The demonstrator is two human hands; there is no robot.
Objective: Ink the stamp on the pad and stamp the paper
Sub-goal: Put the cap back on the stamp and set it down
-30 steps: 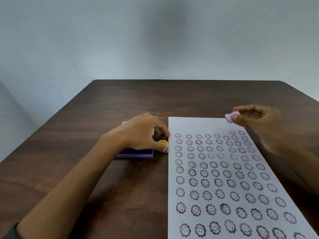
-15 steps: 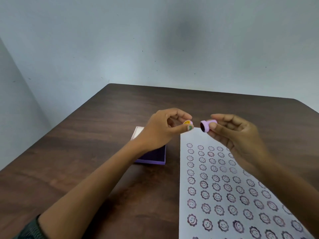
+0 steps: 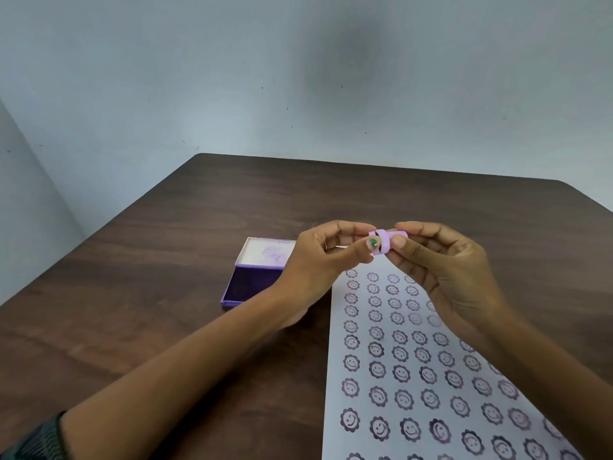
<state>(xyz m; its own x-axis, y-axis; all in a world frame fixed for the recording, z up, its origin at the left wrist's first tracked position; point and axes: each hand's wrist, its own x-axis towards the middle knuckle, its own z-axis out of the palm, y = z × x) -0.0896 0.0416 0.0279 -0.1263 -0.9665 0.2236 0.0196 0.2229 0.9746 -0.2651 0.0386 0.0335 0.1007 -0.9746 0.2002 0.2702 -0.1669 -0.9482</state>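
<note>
Above the far end of the paper (image 3: 414, 366), both hands meet in mid-air around the little lilac stamp (image 3: 384, 242)! Left hand (image 3: 318, 263) has its grip pinching the stamp's left end, a green-painted thumbnail showing; right hand (image 3: 444, 270) pinches the other end between thumb and fingertips. Over at nine o'clock from the hands, the purple ink pad (image 3: 247, 283) lies open on the dark wooden counter (image 3: 166, 310), lid flipped back. Down at six o'clock, rows of smiling flower prints cover the sheet.

Small lilac stamp (image 3: 386, 242) held aloft, open purple ink pad (image 3: 252, 280) left of stamped paper (image 3: 414, 360)
</note>
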